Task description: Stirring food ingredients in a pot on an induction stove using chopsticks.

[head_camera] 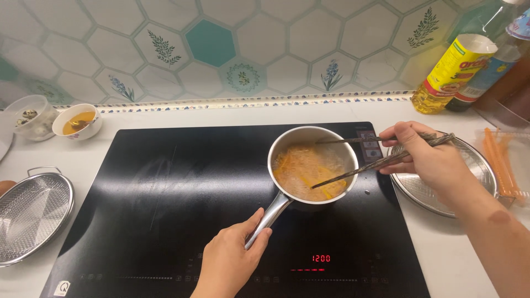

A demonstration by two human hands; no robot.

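Showing a small stainless-steel saucepan [312,165] standing on the right half of a glossy black glass induction cooktop [182,198], whose front edge carries a lit red display. Round and straight-walled, the saucepan holds an orange-brown, foamy liquid with pale noodle-like strands and yellow strips. Its tubular metal handle [268,217] slants down and to the left, toward the viewer.

Fingers of the left hand [232,259] are curled closed around the lower end of the handle, thumb lying along its upper side; the forearm enters from the bottom edge, wrist straight. The right hand [428,157] grips a pair of long, dark chopsticks [381,160] near their upper ends, fingers closed narrowly on them. One stick reaches down into the liquid; the other lies across the far rim, so the tips stand apart. The right forearm enters from the lower right, the hand held above a round, shiny metal plate [441,193] just beside the cooktop.

At left lie a wire-mesh strainer [30,215], a white bowl of amber liquid [77,122] and a clear bowl of speckled eggs [30,117]. A yellow-labelled oil bottle [452,74] stands against the hexagon-tiled wall, and orange strips [499,163] lie at far right.
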